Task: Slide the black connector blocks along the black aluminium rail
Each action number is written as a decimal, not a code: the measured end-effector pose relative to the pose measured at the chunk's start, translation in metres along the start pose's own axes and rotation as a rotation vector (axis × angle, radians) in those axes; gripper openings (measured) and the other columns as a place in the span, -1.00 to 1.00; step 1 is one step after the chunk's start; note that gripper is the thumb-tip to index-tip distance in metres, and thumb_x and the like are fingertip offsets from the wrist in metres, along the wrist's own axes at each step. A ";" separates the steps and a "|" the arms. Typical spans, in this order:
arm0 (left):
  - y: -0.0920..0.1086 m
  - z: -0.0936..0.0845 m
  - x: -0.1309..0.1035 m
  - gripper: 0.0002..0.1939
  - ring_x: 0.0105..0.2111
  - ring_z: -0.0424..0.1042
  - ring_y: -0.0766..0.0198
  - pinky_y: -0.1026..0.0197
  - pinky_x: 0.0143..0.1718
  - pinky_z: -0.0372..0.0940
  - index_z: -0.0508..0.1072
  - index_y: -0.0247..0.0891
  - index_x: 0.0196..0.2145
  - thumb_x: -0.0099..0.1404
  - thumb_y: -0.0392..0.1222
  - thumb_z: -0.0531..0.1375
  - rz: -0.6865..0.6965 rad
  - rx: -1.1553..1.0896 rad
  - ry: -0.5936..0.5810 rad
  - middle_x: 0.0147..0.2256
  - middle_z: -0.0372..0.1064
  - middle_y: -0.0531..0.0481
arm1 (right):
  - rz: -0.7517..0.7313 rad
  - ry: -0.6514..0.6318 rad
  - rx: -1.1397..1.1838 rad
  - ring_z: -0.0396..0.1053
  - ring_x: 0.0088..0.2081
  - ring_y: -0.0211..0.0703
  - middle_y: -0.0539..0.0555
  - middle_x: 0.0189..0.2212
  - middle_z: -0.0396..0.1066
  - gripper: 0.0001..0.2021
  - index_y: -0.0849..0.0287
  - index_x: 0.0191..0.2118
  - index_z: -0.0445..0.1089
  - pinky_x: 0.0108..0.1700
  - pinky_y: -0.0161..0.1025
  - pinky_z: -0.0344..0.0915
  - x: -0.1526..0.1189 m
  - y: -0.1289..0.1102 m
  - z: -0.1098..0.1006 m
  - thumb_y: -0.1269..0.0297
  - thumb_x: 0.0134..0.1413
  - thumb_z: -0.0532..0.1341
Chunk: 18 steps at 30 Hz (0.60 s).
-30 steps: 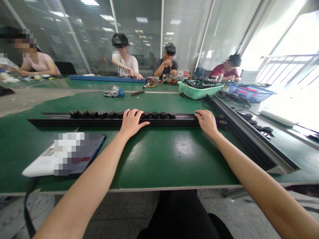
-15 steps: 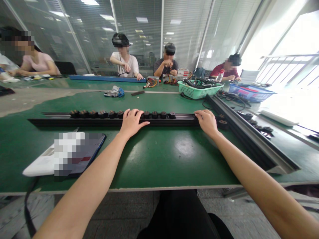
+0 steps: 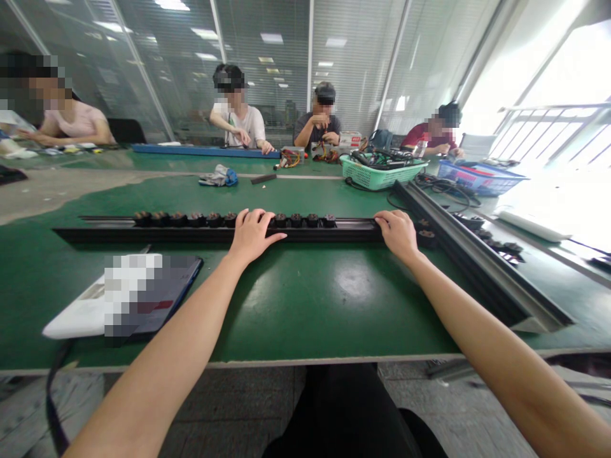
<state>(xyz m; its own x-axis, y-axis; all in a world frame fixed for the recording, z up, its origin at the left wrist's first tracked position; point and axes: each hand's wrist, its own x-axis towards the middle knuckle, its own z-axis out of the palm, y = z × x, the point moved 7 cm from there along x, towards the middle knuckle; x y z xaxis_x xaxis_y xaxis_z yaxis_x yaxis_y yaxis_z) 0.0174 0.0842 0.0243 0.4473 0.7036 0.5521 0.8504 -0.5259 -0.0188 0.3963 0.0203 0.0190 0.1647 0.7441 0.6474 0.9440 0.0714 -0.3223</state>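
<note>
2 hands (image 3: 252,235) (image 3: 398,236) on black rail (image 3: 334,235), box label (image 3: 352,140) illegible

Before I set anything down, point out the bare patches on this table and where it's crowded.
Bare: green table between the left forearm and right forearm, below the plug-lined black rail; also a strip between that rail and the gray-blue cloth. Crowded: the right side, with the angled rail, black plugs and green basket.
</note>
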 end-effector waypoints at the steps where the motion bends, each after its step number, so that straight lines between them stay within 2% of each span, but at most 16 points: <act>1: 0.000 0.000 0.000 -0.41 0.19 0.30 -0.10 -0.14 0.39 -0.08 0.38 -0.17 0.19 0.41 0.27 0.15 0.001 0.002 0.000 0.10 0.37 -0.23 | 0.003 -0.001 0.000 0.35 -0.09 0.12 0.22 -0.21 0.47 -0.69 0.08 -0.12 0.60 0.04 0.01 0.27 0.000 0.000 0.000 0.24 0.31 0.09; 9: 0.000 0.000 0.000 -0.42 0.19 0.30 -0.09 -0.14 0.39 -0.08 0.38 -0.16 0.19 0.41 0.27 0.15 0.000 -0.004 -0.004 0.10 0.37 -0.22 | 0.010 -0.011 -0.004 0.35 -0.07 0.13 0.22 -0.19 0.48 -0.68 0.08 -0.12 0.60 0.05 0.03 0.26 0.000 0.000 -0.001 0.24 0.32 0.08; 18: 0.002 -0.001 0.000 -0.40 0.19 0.30 -0.10 -0.13 0.39 -0.09 0.39 -0.23 0.18 0.41 0.26 0.15 -0.002 0.002 -0.007 0.10 0.36 -0.25 | 0.031 -0.017 -0.049 0.36 -0.05 0.12 0.23 -0.18 0.49 -0.68 0.11 -0.10 0.60 0.03 -0.01 0.26 0.001 0.002 -0.001 0.25 0.31 0.08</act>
<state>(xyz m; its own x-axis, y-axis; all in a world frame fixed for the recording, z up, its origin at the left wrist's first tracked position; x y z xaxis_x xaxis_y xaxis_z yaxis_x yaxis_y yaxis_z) 0.0186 0.0826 0.0255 0.4478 0.7079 0.5463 0.8516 -0.5239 -0.0192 0.3983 0.0200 0.0196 0.1897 0.7565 0.6258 0.9515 0.0156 -0.3073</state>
